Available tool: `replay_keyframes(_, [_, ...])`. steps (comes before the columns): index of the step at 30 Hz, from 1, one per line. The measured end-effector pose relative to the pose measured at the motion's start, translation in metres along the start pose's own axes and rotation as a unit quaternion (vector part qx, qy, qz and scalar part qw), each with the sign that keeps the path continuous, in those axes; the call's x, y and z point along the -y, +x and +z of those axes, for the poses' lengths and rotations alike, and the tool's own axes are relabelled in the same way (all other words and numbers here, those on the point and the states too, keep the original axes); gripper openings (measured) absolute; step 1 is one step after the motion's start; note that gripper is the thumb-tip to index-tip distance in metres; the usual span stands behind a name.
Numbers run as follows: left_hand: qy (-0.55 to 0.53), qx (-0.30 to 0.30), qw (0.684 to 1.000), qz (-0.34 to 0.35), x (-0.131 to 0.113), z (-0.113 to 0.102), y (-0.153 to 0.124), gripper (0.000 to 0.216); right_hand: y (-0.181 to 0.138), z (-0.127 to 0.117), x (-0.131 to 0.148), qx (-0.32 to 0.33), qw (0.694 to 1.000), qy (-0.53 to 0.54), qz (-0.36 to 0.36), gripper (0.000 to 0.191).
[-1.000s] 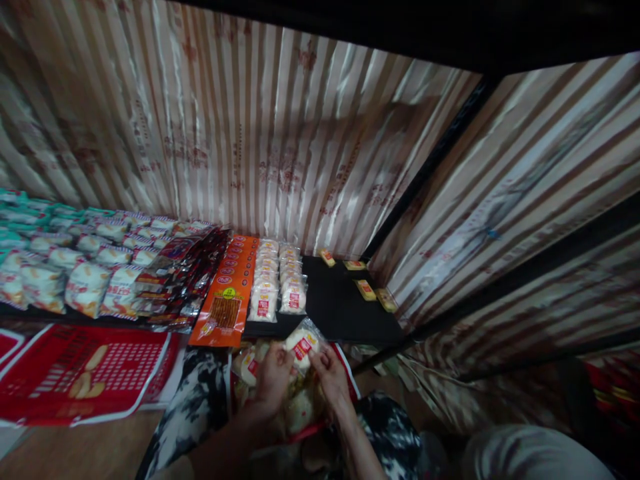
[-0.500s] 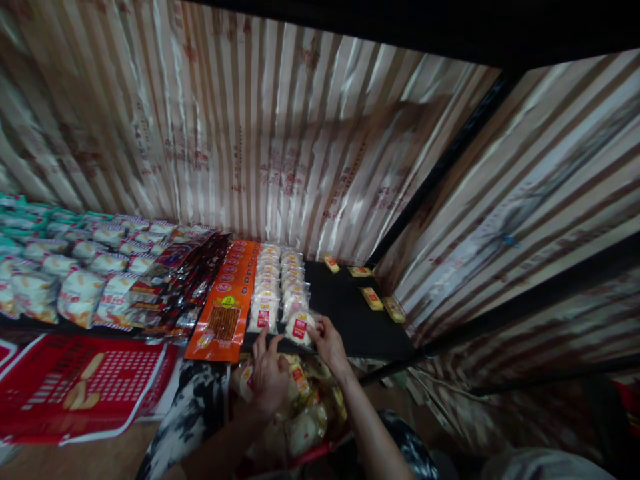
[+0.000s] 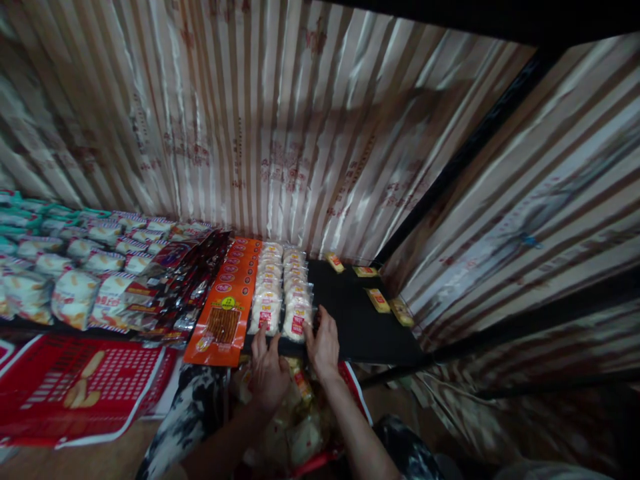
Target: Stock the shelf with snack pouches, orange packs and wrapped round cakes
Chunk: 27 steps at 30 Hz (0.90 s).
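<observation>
Two rows of small clear-wrapped white snack packets with red labels stand on the black shelf [image 3: 350, 313]. My right hand [image 3: 324, 343] is beside the front packet of the right row [image 3: 297, 325]; its thumb is at the packet's edge and its fingers are apart. Just below the front packet of the left row [image 3: 265, 316], my left hand [image 3: 270, 370] has its fingers spread at the shelf's front edge, holding nothing. Under both hands lies a bag of loose wrapped packets [image 3: 305, 427], partly hidden by my arms.
Left of the rows lies an orange snack pouch [image 3: 223, 307], then dark red packets [image 3: 185, 280] and white bags [image 3: 75, 297]. Several small yellow packets [image 3: 377, 300] rest at the shelf's right end. A red printed bag [image 3: 85, 387] hangs at lower left; a black post [image 3: 450, 180] rises right.
The front packet of the right row, tilted in my right hand before, now stands in line with its row. My right hand has loosened from it. My left hand has barely moved.
</observation>
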<state>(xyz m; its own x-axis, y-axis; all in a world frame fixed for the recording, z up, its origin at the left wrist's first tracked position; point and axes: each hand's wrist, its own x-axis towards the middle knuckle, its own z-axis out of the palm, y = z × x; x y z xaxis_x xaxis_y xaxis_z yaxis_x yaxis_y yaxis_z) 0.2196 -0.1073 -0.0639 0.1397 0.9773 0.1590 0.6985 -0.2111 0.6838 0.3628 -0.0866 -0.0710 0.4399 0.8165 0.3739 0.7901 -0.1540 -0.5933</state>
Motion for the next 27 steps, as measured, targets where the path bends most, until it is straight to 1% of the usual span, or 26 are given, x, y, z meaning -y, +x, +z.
replay_keyframes(1, [-0.001, -0.002, 1.0, 0.001, 0.001, 0.001, 0.0, 0.052, -0.006, 0.002, 0.001, -0.01, 0.999, -0.018, -0.026, 0.055])
replay_keyframes(3, [-0.003, -0.006, 1.0, 0.001, 0.003, 0.002, -0.001, 0.051, -0.018, 0.006, 0.001, -0.005, 0.996, -0.052, -0.078, 0.052])
replay_keyframes(6, [0.001, -0.01, 1.0, -0.002, 0.005, 0.002, -0.001, 0.051, -0.028, 0.013, 0.001, 0.021, 0.989, -0.091, -0.114, 0.043])
replay_keyframes(9, [0.011, -0.014, 1.0, -0.001, 0.006, 0.003, -0.001, 0.051, -0.026, 0.016, 0.0, 0.04, 0.988, -0.104, -0.102, 0.041])
replay_keyframes(13, [0.012, -0.03, 0.999, 0.012, 0.008, 0.005, -0.001, 0.049, -0.019, 0.015, 0.001, 0.065, 0.988, -0.103, -0.099, 0.043])
replay_keyframes(17, [0.003, -0.046, 0.999, 0.026, 0.011, 0.007, -0.001, 0.048, -0.016, 0.015, 0.006, 0.077, 0.987, -0.112, -0.089, 0.045])
replay_keyframes(22, [-0.006, -0.043, 0.999, 0.02, 0.011, 0.005, 0.0, 0.046, -0.015, 0.014, 0.015, 0.083, 0.988, -0.12, -0.058, 0.046])
replay_keyframes(27, [-0.011, -0.03, 0.999, 0.026, 0.008, 0.003, -0.003, 0.046, -0.014, 0.015, 0.014, 0.087, 0.989, -0.109, -0.048, 0.046])
